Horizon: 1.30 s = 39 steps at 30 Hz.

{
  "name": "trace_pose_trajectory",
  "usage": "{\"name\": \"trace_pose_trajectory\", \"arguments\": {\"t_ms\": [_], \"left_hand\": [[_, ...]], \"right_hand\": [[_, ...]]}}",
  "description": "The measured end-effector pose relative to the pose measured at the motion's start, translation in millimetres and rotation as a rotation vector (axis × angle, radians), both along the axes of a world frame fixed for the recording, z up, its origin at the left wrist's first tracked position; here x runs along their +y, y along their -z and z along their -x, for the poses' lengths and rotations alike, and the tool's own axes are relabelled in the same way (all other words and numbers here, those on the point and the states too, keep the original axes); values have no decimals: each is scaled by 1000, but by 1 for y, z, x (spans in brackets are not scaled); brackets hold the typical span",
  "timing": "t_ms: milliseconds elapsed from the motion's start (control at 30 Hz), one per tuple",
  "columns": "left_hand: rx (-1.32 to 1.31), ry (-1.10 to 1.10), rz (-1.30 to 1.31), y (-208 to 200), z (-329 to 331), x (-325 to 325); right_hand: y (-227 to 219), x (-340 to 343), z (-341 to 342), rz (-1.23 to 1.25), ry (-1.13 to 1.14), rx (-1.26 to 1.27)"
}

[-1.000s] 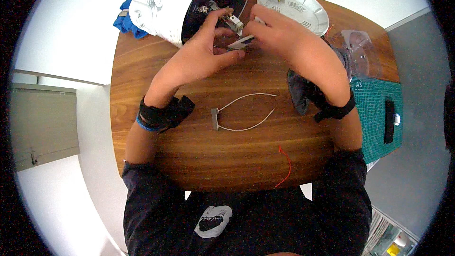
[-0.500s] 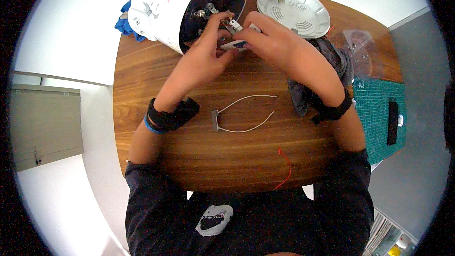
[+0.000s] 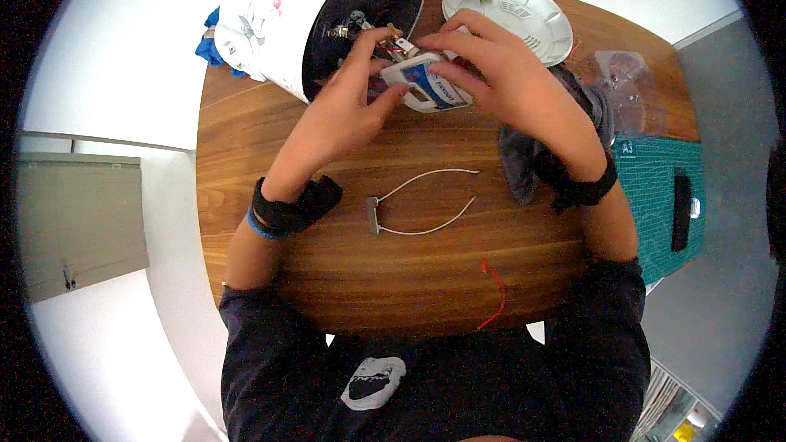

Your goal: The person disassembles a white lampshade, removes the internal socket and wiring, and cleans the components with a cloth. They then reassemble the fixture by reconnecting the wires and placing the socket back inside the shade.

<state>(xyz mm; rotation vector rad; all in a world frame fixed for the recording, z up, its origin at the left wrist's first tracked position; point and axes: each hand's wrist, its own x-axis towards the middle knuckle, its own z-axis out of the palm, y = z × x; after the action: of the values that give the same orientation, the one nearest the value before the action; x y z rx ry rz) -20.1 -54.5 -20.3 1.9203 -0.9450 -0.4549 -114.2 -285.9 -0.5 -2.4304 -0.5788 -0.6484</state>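
A flat white panel [image 3: 414, 103] with a blue and white label is between my hands, its labelled face tilted toward me. My right hand [image 3: 512, 78] grips its upper right side, fingers bent over the edge. My left hand [image 3: 340, 102] is closed at its left edge, thumb in front and some fingers hidden behind. By my left fingertips are a small white part [image 3: 404, 47] and metal bits. Just behind gapes the dark opening of a white drum-shaped appliance housing [image 3: 274, 12], lying on its side, with a metal fitting [image 3: 337, 32] inside.
A round white slotted cover [image 3: 553, 37] lies at the back right. Nearer are a grey cloth [image 3: 517, 168], clear plastic [image 3: 626, 86] and a green cutting mat [image 3: 651, 196]. A grey bar with two white wires [image 3: 373, 214] and a red wire [image 3: 501, 299] lie on the wooden table.
The white panel has tilted so its labelled face shows, where only its edge showed before. My right hand has opened out a little and shifted along it. My left hand has barely moved.
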Motion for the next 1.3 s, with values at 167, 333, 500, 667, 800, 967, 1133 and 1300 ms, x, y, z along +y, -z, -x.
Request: {"name": "trace_pose_trajectory", "arguments": {"t_ms": [167,333,500,667,800,967,1133,1300], "left_hand": [[10,14,69,1,-1,1],[6,19,153,7,-5,1],[43,38,85,-8,-1,2],[118,47,87,-15,0,1],[111,60,172,-4,-5,2],[130,80,171,-6,-6,2],[128,72,173,-4,-7,3],[276,65,180,-10,-1,2]], "right_hand": [[-8,-6,5,27,135,151],[-10,-7,9,129,29,346],[-8,-11,13,188,0,343],[-17,-10,18,251,-29,340],[-22,-6,24,411,13,344],[-5,4,25,413,-53,324],[10,16,27,393,-136,421],[16,17,30,281,-165,465]]}}
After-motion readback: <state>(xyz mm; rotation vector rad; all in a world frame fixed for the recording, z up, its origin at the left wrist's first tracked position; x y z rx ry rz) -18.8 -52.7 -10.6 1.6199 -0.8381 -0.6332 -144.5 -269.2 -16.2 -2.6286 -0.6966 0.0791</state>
